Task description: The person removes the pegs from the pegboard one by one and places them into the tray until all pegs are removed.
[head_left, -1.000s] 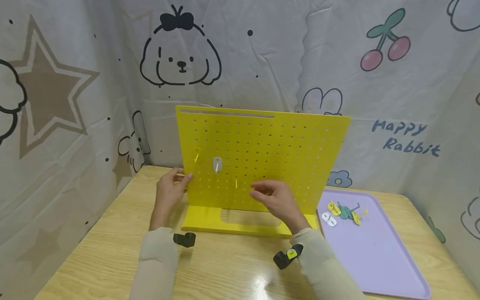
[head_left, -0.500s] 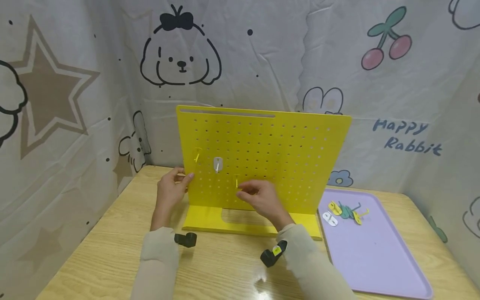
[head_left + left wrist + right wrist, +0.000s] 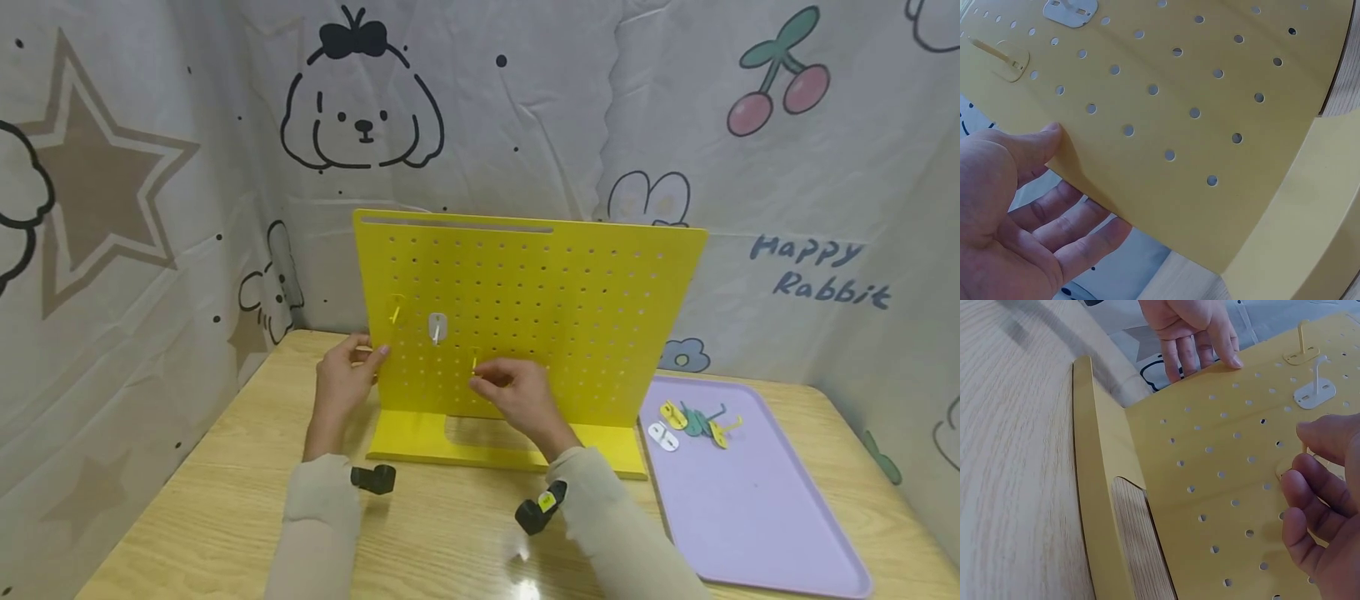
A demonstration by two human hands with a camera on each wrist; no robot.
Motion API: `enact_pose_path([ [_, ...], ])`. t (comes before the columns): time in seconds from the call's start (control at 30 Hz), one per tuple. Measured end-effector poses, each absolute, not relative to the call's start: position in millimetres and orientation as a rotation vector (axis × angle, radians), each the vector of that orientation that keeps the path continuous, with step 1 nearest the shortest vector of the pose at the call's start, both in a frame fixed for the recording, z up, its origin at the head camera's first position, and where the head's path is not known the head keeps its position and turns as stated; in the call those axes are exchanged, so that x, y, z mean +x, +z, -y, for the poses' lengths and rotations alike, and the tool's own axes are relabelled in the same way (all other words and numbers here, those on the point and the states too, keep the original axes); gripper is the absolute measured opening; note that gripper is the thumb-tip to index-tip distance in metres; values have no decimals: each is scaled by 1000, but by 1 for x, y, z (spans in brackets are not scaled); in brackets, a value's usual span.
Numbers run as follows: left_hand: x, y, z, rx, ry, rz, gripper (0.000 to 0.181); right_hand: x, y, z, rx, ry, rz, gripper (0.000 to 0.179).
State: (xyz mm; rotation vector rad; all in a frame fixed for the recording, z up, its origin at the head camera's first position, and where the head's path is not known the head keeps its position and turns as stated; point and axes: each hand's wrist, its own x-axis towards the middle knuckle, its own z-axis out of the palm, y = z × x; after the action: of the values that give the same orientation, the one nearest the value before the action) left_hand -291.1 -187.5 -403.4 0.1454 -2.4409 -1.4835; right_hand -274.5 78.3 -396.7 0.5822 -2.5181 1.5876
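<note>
A yellow pegboard (image 3: 577,308) stands upright on its base. My left hand (image 3: 347,373) grips its left edge, thumb on the front face and fingers (image 3: 1075,222) behind. Low on the board, my right hand (image 3: 521,398) pinches the peg of a yellow hook (image 3: 474,364) between thumb and index finger; its backing plate (image 3: 1282,469) lies against the board, partly hidden by the fingers. Up and to the left, a white hook (image 3: 437,327) sits on the board. Another yellow hook (image 3: 397,311) is mounted nearer the left edge.
On the right, a lilac tray (image 3: 765,517) holds loose hooks: a white one (image 3: 663,436), yellow ones (image 3: 672,414) and green ones (image 3: 697,423). The wooden table (image 3: 442,533) carries board and tray. A printed curtain (image 3: 525,108) hangs close behind.
My right hand has moved left across the board to the low yellow hook and now pinches its peg. The left hand keeps its grip on the edge.
</note>
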Motion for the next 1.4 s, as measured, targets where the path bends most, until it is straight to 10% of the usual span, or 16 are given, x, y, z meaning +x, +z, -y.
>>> enact_pose_path([
  [1.4, -290, -406, 188, 134, -1480, 2425, 28, -239, -372, -175, 391, 1438, 2537, 21],
])
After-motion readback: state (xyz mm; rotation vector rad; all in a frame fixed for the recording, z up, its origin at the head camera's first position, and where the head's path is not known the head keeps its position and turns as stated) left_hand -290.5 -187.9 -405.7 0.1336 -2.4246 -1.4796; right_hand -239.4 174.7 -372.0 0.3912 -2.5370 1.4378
